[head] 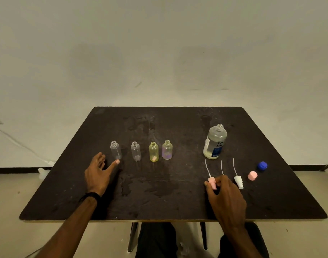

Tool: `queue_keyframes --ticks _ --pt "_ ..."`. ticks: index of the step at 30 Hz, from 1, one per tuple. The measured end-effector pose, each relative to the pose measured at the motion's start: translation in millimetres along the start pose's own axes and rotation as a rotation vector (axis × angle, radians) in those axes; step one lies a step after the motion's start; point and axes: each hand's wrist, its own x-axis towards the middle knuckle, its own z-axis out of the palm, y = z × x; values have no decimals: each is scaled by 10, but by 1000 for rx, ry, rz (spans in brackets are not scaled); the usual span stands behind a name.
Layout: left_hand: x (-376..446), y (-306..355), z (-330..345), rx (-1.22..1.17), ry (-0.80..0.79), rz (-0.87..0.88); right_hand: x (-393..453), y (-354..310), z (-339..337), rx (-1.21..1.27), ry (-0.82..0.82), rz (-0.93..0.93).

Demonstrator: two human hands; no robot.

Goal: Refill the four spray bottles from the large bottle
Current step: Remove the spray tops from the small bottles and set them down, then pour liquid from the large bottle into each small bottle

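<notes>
Four small uncapped spray bottles stand in a row on the dark table (159, 202): two clear ones (115, 150) (135, 151), a yellow one (153, 152) and a purple-tinted one (167, 150). The large clear bottle (215, 142) with a blue label stands open at the right. My left hand (98, 174) hovers with fingers spread just left of the leftmost clear bottle. My right hand (224, 192) pinches a pink spray head (212, 182) lying on the table. A second dip tube (222, 167) shows beside it; its head is hidden by my fingers.
A white spray head (238, 181) with its tube lies right of my right hand. Further right lie a pink cap (252, 175) and a blue cap (262, 166). Wet smears mark the table's middle. A white cable runs along the floor at left.
</notes>
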Motion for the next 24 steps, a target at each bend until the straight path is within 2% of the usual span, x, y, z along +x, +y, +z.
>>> queue_keyframes --ticks 24 --pt "-71 -29 -1 -26 -62 -21 -12 -1 -88 0 -99 42"
